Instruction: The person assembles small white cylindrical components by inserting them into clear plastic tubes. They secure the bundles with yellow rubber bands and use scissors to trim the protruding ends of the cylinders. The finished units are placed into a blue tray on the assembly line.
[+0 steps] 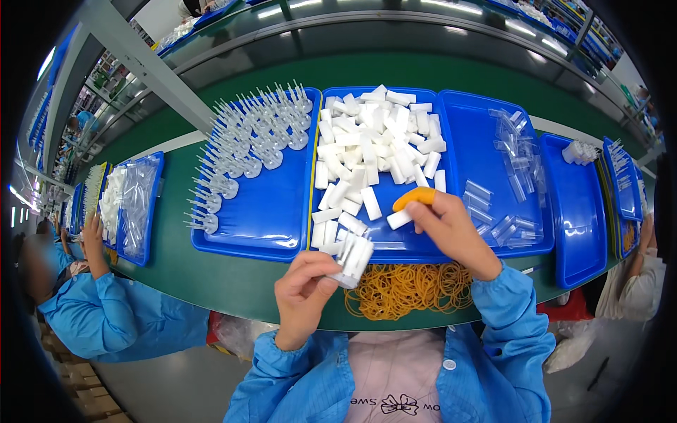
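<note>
Nearest the body, the left hand (305,292) is pinching a clear plastic base with upright prongs (344,280) between thumb and fingers; white blocks are standing on it. The grip is sitting low, probably so the upper part stays free. Just beside, a heap of thin amber rubber bands (409,292) is lying along the near edge of the green tabletop (176,236), within easy reach of both hands. The right hand (455,229), wearing an orange finger cot (415,197), is pinching one loose white rectangular block (400,220) by one end, apparently leaving the other end exposed; it is hovering over the middle tray's near part. Three blue plastic trays are spreading beyond. The left tray (254,225) is holding rows of clear pronged bases (236,141), mostly prongs up, likely for easy picking. The middle tray (416,248) is carrying a pile of white blocks (381,137), loosely dumped; orientation seemingly matters less there. The right tray (465,127) is holding scattered clear plastic tubes (518,158). Off left, a co-worker in a blue smock (127,314) is sitting by other trays. Farthest, a dark glossy rail (296,56) is running across.
</note>
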`<state>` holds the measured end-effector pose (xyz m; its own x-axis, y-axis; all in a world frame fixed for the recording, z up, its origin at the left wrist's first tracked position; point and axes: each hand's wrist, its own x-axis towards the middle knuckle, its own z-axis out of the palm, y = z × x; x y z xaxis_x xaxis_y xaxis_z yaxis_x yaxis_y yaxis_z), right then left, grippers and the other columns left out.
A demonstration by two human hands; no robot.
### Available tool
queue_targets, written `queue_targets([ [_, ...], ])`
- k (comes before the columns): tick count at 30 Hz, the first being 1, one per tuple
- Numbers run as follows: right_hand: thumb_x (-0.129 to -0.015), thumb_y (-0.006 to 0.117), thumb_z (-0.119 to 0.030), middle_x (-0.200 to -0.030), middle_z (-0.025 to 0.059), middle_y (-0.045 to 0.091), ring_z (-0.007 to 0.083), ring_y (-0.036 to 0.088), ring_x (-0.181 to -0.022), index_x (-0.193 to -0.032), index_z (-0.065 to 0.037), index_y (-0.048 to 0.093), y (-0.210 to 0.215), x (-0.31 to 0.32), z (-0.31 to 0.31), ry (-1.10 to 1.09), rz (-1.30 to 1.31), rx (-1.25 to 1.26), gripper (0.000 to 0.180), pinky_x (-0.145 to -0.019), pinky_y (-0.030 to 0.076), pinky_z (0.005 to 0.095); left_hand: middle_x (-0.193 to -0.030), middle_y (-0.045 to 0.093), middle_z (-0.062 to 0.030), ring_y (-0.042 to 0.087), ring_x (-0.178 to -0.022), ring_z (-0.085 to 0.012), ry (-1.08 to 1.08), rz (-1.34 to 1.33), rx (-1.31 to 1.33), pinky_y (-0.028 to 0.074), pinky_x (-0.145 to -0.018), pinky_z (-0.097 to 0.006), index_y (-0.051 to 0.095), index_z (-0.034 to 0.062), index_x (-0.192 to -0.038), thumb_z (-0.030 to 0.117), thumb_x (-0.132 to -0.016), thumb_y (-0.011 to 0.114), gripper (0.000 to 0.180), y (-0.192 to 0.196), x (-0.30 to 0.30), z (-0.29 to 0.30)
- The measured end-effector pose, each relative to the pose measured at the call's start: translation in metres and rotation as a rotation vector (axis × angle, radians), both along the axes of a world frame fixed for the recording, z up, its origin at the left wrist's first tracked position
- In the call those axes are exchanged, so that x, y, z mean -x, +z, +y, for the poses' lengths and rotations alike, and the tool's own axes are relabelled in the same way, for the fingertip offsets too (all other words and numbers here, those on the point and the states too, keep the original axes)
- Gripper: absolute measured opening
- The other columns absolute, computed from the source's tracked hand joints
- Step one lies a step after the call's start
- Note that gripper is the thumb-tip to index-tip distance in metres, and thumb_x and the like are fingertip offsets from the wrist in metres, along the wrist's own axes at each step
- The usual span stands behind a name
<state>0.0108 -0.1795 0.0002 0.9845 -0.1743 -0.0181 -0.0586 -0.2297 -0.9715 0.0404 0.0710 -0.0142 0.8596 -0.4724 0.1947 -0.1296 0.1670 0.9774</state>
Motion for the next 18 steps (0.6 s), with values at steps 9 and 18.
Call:
queue_targets([
  [9, -0.091, 0.057, -0.03, -0.06, -0.0031, 0.05, 0.0025, 0.042, -0.051, -0.092, -0.002, 0.062, 0.007, 0.001, 0.002, -0.085, 0.061, -0.372, 0.029, -0.045, 0.03, 0.0181, -0.095, 0.058, -0.0088, 0.056, -0.084, -0.0155, -0.135, -0.187, -0.132, 0.046, -0.073, -0.025, 0.067, -0.0014, -0.092, -0.003, -0.079, 0.065, 0.013, 0.012, 0.007, -0.015],
  [18, -0.094, 0.052, -0.028, -0.074, 0.0001, 0.055, 0.0048, 0.049, -0.068, -0.102, 0.0, 0.061, 0.019, 0.004, 0.012, 0.15, 0.037, -0.245, 0.031, -0.062, 0.04, 0.0186, -0.088, 0.061, -0.0073, 0.058, -0.081, -0.019, -0.194, -0.42, -0.241, 0.047, -0.07, -0.028, 0.07, 0.0047, -0.089, -0.003, -0.073, 0.069, 0.018, 0.019, 0.007, -0.02],
])
